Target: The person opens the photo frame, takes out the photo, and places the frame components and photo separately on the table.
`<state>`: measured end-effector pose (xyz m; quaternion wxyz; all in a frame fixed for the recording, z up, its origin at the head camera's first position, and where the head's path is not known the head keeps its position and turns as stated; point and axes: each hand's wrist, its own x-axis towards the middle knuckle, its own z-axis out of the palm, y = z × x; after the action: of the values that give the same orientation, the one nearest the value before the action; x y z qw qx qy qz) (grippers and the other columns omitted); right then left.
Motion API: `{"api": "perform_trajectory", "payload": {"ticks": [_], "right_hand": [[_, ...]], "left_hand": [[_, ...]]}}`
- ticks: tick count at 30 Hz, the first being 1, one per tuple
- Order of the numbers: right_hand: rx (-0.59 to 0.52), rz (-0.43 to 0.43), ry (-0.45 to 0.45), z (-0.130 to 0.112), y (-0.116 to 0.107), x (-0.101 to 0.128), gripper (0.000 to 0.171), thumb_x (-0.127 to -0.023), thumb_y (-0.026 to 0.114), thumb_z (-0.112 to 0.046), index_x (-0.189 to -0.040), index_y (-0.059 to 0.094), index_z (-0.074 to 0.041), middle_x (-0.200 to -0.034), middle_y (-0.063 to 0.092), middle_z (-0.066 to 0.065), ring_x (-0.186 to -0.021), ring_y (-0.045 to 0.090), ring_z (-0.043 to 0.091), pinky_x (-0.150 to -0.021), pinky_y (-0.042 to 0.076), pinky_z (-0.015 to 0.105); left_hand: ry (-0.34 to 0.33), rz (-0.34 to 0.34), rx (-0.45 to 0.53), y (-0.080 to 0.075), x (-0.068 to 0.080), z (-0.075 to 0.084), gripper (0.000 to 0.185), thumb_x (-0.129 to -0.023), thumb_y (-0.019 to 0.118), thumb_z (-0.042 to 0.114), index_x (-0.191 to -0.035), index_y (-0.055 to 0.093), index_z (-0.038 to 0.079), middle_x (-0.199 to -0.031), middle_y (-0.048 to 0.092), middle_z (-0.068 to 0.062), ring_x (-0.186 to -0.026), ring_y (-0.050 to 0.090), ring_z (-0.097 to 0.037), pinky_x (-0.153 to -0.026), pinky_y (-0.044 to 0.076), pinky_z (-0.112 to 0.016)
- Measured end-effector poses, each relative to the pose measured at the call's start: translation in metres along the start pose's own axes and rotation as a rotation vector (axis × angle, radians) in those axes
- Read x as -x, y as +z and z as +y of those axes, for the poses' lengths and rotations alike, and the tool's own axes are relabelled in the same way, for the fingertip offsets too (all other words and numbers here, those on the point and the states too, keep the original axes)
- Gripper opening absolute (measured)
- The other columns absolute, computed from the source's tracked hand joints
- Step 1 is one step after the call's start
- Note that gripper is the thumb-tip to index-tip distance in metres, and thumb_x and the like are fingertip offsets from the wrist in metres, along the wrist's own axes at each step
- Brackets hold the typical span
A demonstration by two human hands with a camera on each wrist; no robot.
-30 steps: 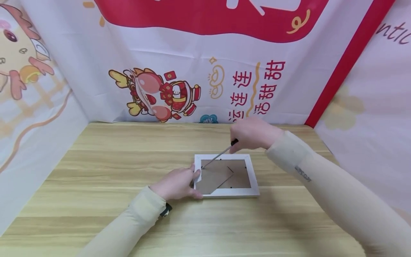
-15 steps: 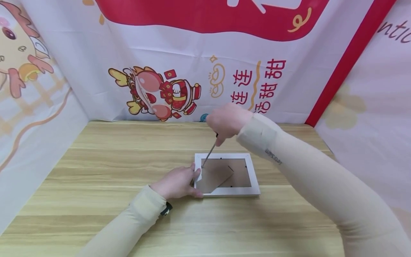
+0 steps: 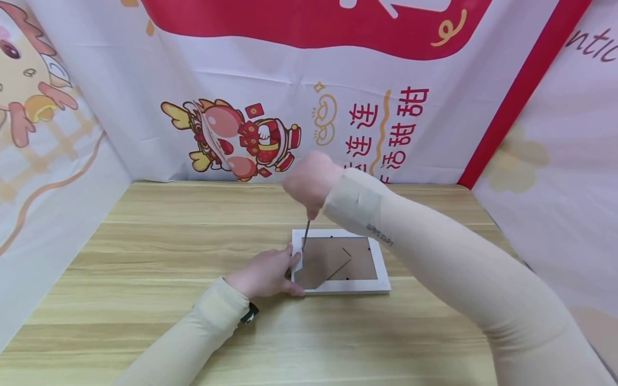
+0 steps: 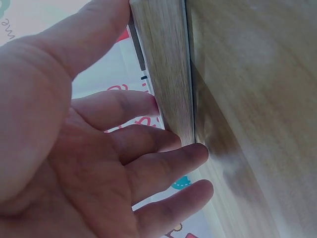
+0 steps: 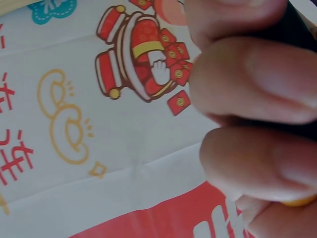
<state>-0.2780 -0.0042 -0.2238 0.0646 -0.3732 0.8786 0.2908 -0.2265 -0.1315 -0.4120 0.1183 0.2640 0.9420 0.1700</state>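
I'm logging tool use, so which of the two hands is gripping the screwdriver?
The right hand, raised above the far left corner of the white picture frame, grips the screwdriver. The left hand only steadies the frame's left edge with its fingers.

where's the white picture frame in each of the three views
Head: the white rectangular picture frame lies face down mid-table, left hand on its left edge.
Left wrist: the frame edge runs down the upper centre, fingers against it.
Right wrist: not in view; only right-hand fingers.
Shared landmark: the cartoon-printed white and red backdrop.
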Motion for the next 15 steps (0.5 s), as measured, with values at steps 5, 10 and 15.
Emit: {"api": "perform_trajectory", "payload": {"ticks": [5, 10, 15], "right_hand": [[0.009, -0.046, 0.029, -0.006, -0.006, -0.003, 0.032, -0.073, 0.089, -0.032, -0.096, 0.071, -0.018, -0.085, 0.067, -0.004, -0.085, 0.062, 0.016, -0.082, 0.054, 0.033], [-0.085, -0.102, 0.095, -0.010, -0.011, -0.004, 0.025, -0.076, 0.088, -0.025, -0.090, 0.068, -0.018, -0.086, 0.066, -0.003, -0.086, 0.061, 0.017, -0.075, 0.055, 0.030], [-0.086, -0.134, 0.107, -0.014, -0.014, -0.006, 0.019, -0.082, 0.083, -0.025, -0.093, 0.069, -0.018, -0.087, 0.068, -0.004, -0.083, 0.062, 0.015, -0.071, 0.056, 0.029]], "left_hand": [[-0.001, 0.003, 0.008, 0.001, -0.001, -0.001, 0.092, -0.077, 0.082, 0.048, -0.144, 0.046, -0.006, -0.135, 0.053, -0.029, -0.083, 0.059, -0.018, -0.079, 0.050, -0.035], [-0.006, 0.011, 0.027, 0.001, 0.000, 0.001, 0.095, -0.077, 0.083, 0.046, -0.144, 0.044, -0.009, -0.126, 0.060, -0.027, -0.081, 0.058, -0.018, -0.077, 0.050, -0.035], [-0.009, 0.017, 0.030, 0.001, 0.001, 0.001, 0.097, -0.076, 0.083, 0.047, -0.144, 0.042, -0.010, -0.108, 0.066, -0.018, -0.078, 0.057, -0.018, -0.076, 0.050, -0.036]]}}
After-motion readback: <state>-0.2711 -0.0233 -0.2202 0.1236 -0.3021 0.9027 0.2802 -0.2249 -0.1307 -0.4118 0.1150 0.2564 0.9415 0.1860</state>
